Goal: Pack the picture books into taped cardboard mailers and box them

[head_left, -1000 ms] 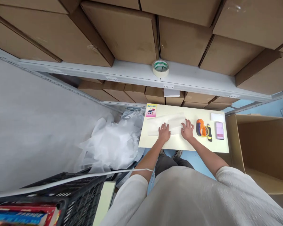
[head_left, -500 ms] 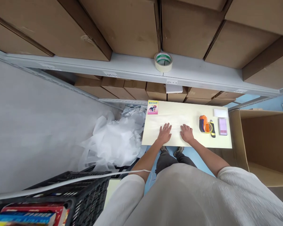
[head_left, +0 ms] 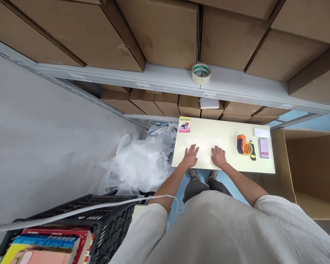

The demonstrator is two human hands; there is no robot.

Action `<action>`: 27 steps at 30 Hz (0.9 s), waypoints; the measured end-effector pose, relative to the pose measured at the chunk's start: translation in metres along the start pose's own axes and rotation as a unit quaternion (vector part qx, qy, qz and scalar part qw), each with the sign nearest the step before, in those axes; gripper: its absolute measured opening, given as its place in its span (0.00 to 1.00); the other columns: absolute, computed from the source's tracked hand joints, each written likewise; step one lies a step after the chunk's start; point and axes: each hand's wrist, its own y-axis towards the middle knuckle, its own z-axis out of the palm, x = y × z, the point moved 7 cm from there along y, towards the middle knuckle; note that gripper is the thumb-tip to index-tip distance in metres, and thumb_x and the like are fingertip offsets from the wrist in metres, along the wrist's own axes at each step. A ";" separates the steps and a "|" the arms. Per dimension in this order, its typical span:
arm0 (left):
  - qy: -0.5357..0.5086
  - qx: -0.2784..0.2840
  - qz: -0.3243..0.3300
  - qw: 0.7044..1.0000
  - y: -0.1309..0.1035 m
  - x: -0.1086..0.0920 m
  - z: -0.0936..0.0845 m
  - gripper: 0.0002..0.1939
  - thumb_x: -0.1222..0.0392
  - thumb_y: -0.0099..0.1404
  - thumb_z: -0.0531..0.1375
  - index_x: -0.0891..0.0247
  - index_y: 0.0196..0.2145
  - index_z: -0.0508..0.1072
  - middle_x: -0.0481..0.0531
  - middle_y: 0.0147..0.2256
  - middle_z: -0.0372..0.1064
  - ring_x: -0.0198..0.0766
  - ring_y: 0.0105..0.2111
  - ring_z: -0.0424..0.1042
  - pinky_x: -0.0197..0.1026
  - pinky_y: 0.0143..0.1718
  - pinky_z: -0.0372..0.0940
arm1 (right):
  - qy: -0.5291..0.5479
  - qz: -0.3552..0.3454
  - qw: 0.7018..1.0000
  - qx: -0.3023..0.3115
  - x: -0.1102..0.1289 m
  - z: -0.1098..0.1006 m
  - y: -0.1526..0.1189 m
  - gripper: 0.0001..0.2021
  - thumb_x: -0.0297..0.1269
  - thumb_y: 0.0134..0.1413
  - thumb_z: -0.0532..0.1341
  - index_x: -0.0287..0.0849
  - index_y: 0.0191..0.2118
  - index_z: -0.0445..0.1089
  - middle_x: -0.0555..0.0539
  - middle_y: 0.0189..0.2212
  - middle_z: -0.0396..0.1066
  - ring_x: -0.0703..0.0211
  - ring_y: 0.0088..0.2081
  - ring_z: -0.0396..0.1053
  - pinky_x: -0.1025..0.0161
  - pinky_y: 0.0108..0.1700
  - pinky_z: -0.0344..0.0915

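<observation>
My left hand [head_left: 190,156] lies flat with fingers spread on the pale tabletop [head_left: 225,134], left of its middle. To its right, my right hand [head_left: 219,156] rests on the same surface, fingers apart. Neither hand holds anything. Faint creases of a thin clear or pale sheet seem to show between and above the hands; its edges are hard to make out. A small colourful booklet [head_left: 184,125] lies at the table's top left corner. Right of my right hand are an orange tape dispenser [head_left: 242,144] and a yellow and black cutter [head_left: 252,150].
A phone [head_left: 264,148] and a white card [head_left: 261,132] lie at the table's right. An open carton [head_left: 313,168] stands beyond. White wrapping [head_left: 140,161] and a black crate [head_left: 110,227] with books are at left. Tape [head_left: 201,73] sits on the shelf [head_left: 165,77].
The view has shifted, so the table and shelf appear further right. My hands stay flat on the table, with my left hand slightly further left relative to the table.
</observation>
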 end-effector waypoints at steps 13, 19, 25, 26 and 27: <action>-0.147 -0.173 -0.115 0.967 0.060 0.109 -0.095 0.32 0.64 0.69 0.61 0.63 0.70 0.67 0.62 0.74 0.58 0.54 0.76 0.52 0.56 0.77 0.52 | 0.420 0.008 0.907 -0.041 0.090 -0.003 0.136 0.24 0.36 0.64 0.61 0.45 0.64 0.74 0.42 0.64 0.74 0.50 0.60 0.75 0.52 0.67 0.69; -0.215 -0.170 -0.130 0.953 0.077 0.123 -0.093 0.35 0.64 0.66 0.65 0.61 0.70 0.67 0.62 0.73 0.60 0.56 0.76 0.53 0.57 0.77 0.52 | 0.525 0.057 0.848 -0.051 0.105 0.004 0.183 0.25 0.35 0.58 0.64 0.43 0.62 0.75 0.42 0.63 0.75 0.46 0.66 0.71 0.48 0.71 0.65; -0.315 -0.204 -0.138 0.917 0.085 0.128 -0.100 0.31 0.69 0.62 0.66 0.60 0.63 0.74 0.59 0.63 0.72 0.53 0.64 0.72 0.53 0.70 0.64 | 0.569 0.065 0.818 -0.057 0.106 0.005 0.199 0.26 0.37 0.55 0.66 0.44 0.60 0.75 0.43 0.60 0.77 0.47 0.63 0.73 0.48 0.69 0.67; -0.336 -0.215 -0.146 0.905 0.086 0.130 -0.101 0.29 0.69 0.61 0.66 0.61 0.60 0.76 0.59 0.60 0.74 0.51 0.61 0.75 0.52 0.68 0.67 | 0.572 0.074 0.815 -0.059 0.105 0.005 0.200 0.25 0.37 0.54 0.66 0.44 0.59 0.75 0.43 0.60 0.77 0.48 0.62 0.74 0.48 0.68 0.68; -0.354 -0.227 -0.154 0.894 0.087 0.132 -0.103 0.27 0.70 0.61 0.66 0.61 0.58 0.77 0.58 0.57 0.76 0.50 0.57 0.77 0.51 0.65 0.69 | 0.576 0.086 0.810 -0.062 0.104 0.005 0.201 0.25 0.37 0.53 0.65 0.44 0.58 0.75 0.42 0.58 0.78 0.48 0.60 0.74 0.48 0.67 0.68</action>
